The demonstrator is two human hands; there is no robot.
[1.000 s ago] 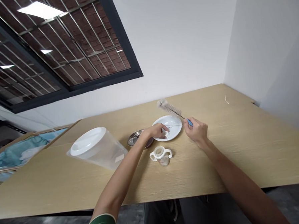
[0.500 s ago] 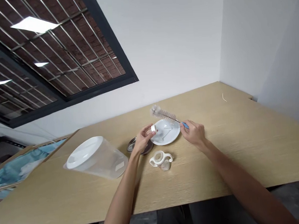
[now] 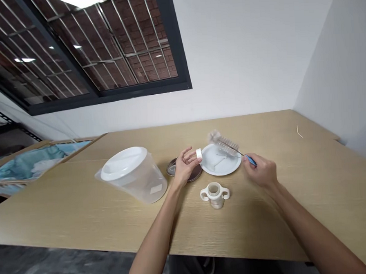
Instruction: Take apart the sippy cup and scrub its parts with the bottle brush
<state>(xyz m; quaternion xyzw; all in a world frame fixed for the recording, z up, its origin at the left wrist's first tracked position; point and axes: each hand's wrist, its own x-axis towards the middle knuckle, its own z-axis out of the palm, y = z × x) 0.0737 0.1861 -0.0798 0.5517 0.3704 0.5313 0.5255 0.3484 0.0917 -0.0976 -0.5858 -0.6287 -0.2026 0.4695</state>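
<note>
My left hand [image 3: 186, 166] pinches a small white cap [image 3: 199, 153] between its fingertips, above a round metal tray [image 3: 195, 175]. In my right hand [image 3: 261, 169] is the blue handle of a bottle brush [image 3: 224, 144], its pale bristles slanting up and left over a white plate [image 3: 217, 168]. Thin, pale, rod-like pieces lie on the plate; their kind is hard to make out. Nearer to me, between my forearms, an uncapped baby bottle [image 3: 216, 201] with two white handles stands upright, its mouth facing up.
A large translucent pitcher [image 3: 136, 176] with a white lid stands on the left of the wooden table [image 3: 98, 223]. Beyond the table's left end is a box with blue cloth [image 3: 33, 161]. A thin bent strip [image 3: 299, 131] lies at the back right. A barred window is behind.
The view has turned and levelled, so things appear shifted to the right. Both hands keep hold of the cap and the brush, with the brush still over the plate.
</note>
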